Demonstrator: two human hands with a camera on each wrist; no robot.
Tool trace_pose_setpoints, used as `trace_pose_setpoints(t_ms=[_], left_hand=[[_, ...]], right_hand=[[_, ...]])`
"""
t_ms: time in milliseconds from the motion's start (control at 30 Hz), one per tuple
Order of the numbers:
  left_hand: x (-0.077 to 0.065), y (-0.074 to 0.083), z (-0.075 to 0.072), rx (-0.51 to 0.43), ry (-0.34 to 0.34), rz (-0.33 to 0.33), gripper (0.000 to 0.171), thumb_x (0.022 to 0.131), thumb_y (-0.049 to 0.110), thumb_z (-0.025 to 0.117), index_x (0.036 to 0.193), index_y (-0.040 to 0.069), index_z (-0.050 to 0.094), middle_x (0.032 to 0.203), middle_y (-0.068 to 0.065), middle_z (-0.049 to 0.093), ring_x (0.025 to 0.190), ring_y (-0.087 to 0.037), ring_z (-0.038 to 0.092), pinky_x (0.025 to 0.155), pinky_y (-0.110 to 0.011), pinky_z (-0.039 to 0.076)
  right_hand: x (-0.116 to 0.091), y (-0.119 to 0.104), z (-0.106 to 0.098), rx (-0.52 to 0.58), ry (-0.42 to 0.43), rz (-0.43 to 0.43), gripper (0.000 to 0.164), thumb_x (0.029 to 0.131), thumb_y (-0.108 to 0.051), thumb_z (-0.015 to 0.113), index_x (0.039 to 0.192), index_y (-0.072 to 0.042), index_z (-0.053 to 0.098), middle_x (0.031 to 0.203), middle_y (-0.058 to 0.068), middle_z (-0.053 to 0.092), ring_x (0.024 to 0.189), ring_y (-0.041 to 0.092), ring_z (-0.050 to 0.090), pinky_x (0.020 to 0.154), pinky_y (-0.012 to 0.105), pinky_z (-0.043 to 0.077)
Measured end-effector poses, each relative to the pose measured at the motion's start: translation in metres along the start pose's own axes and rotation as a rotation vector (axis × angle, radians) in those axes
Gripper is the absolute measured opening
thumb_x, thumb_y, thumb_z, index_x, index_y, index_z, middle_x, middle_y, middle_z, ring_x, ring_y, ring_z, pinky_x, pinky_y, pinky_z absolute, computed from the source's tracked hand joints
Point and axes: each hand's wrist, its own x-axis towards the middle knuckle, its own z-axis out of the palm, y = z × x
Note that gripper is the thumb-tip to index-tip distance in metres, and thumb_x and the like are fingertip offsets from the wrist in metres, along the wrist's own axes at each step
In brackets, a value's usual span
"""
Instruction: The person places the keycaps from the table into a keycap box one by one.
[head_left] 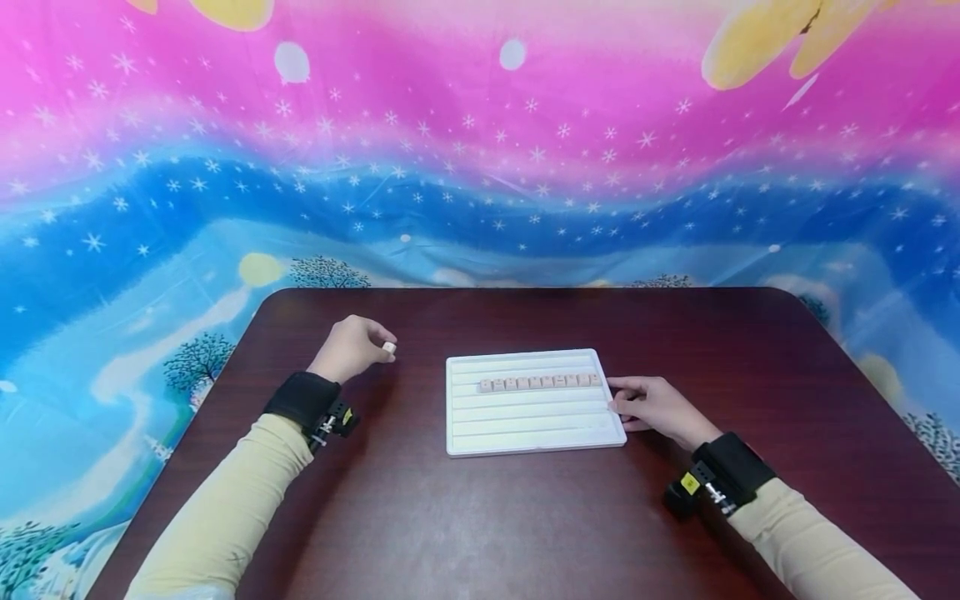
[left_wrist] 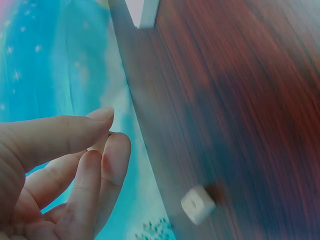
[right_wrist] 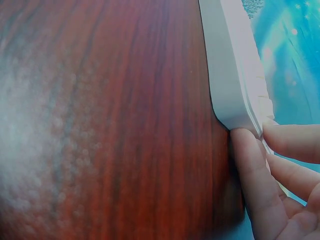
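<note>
In the head view, my left hand (head_left: 352,346) is left of the white tray and pinches a small pale keycap (head_left: 389,347) between thumb and fingertips. The left wrist view shows only a sliver of it between the fingers. A second keycap (left_wrist: 198,205), with a dark mark, lies on the table below that hand. The ridged white tray (head_left: 495,437) carries a row of several beige keycaps (head_left: 546,382) along one of its upper slots, reaching its right side. My right hand (head_left: 656,406) grips the tray's right edge between thumb and fingers.
A dark red-brown wooden table (head_left: 420,533) with rounded far corners lies under everything. Behind it hangs a pink and blue printed cloth (head_left: 450,167). Black wrist straps with small cameras sit on both wrists.
</note>
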Motion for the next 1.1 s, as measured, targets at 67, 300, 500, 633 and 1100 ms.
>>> trace_pose_setpoints(t_ms=[67, 300, 500, 633, 1100], left_hand=[[0.001, 0.006, 0.005, -0.008, -0.002, 0.014, 0.02, 0.09, 0.007, 0.078, 0.109, -0.002, 0.076, 0.111, -0.017, 0.071, 0.087, -0.028, 0.065, 0.081, -0.043, 0.053], [0.001, 0.025, 0.02, -0.026, 0.006, 0.047, 0.019, 0.087, 0.008, 0.082, 0.105, 0.002, 0.078, 0.107, -0.014, 0.071, 0.089, -0.028, 0.063, 0.082, -0.043, 0.053], [0.001, 0.042, 0.029, -0.069, 0.009, 0.054, 0.018, 0.088, 0.01, 0.081, 0.105, 0.006, 0.078, 0.11, -0.012, 0.071, 0.092, -0.03, 0.061, 0.082, -0.046, 0.053], [0.001, 0.051, 0.036, -0.072, 0.006, 0.048, 0.017, 0.089, 0.013, 0.081, 0.105, 0.009, 0.079, 0.103, -0.008, 0.072, 0.094, -0.028, 0.062, 0.099, -0.066, 0.039], [0.005, 0.063, 0.08, 0.046, -0.092, 0.119, 0.014, 0.084, 0.012, 0.086, 0.096, 0.009, 0.08, 0.088, -0.001, 0.072, 0.084, -0.02, 0.063, 0.076, -0.036, 0.053]], right_hand=[[0.0, -0.001, 0.0, 0.0, 0.0, 0.003, 0.058, 0.1, -0.003, 0.065, 0.15, 0.012, 0.04, 0.109, 0.021, 0.06, 0.085, 0.023, 0.065, 0.077, 0.036, 0.06], [0.0, -0.001, 0.0, -0.001, -0.009, 0.003, 0.057, 0.1, -0.003, 0.064, 0.15, 0.012, 0.04, 0.108, 0.019, 0.061, 0.087, 0.024, 0.065, 0.078, 0.036, 0.06], [-0.001, -0.001, 0.0, 0.005, -0.013, 0.001, 0.058, 0.1, -0.003, 0.065, 0.149, 0.012, 0.04, 0.109, 0.019, 0.061, 0.088, 0.024, 0.065, 0.078, 0.037, 0.06], [-0.001, -0.002, 0.001, 0.015, -0.012, 0.007, 0.057, 0.1, -0.004, 0.065, 0.149, 0.012, 0.041, 0.108, 0.019, 0.06, 0.087, 0.024, 0.065, 0.078, 0.037, 0.06], [-0.001, -0.002, 0.001, 0.005, 0.005, 0.019, 0.058, 0.1, -0.005, 0.066, 0.149, 0.012, 0.041, 0.107, 0.019, 0.06, 0.088, 0.023, 0.066, 0.077, 0.037, 0.06]])
